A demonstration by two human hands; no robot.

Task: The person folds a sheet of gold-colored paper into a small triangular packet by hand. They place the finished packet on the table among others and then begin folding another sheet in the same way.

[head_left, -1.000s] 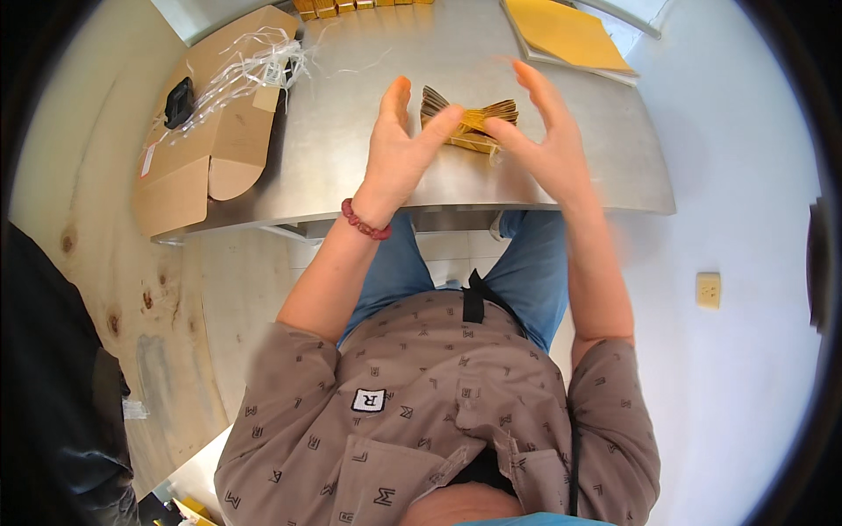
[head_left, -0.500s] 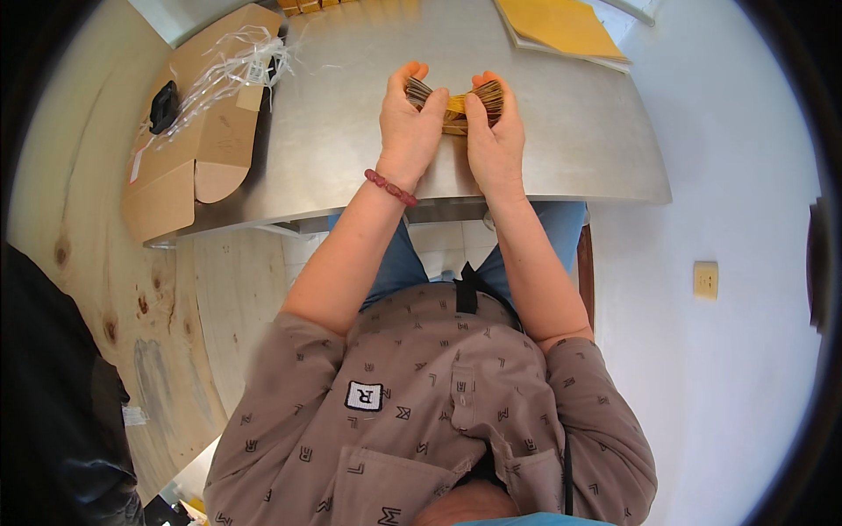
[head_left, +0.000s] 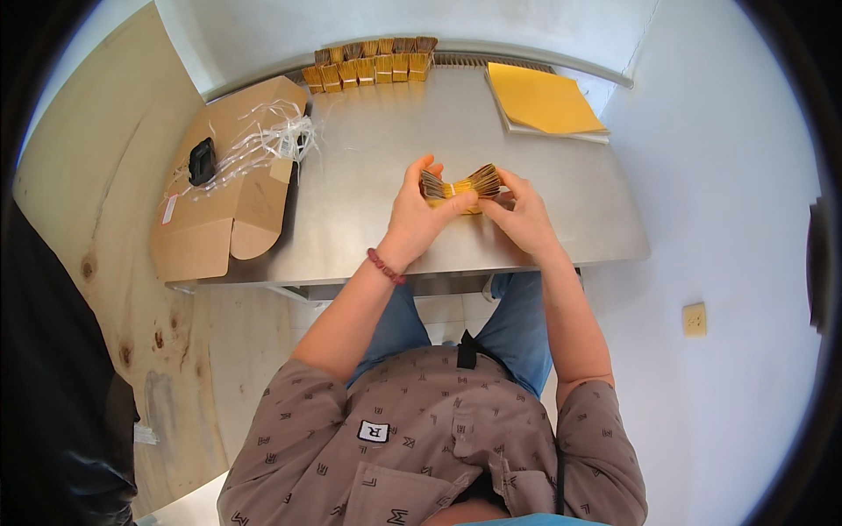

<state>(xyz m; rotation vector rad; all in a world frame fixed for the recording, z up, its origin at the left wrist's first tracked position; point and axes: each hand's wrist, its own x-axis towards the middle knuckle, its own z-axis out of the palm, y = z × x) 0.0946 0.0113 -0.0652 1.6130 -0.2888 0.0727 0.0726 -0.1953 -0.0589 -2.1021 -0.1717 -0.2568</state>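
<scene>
gold-brown banded sheaf (head_left: 462, 187), one: our left hand (head_left: 417, 216) and right hand (head_left: 528, 221) grasp its fanned ends, which we should probably press evenly.

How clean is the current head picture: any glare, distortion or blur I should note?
Head view: soft sheen on the metal table; head view: its edges bow and the picture's rim goes black; head view: left hand, right hand and banded bundle look fairly sharp, without obvious motion blur.

bright light, soft glare on table (head_left: 377, 140), black curved rim
</scene>
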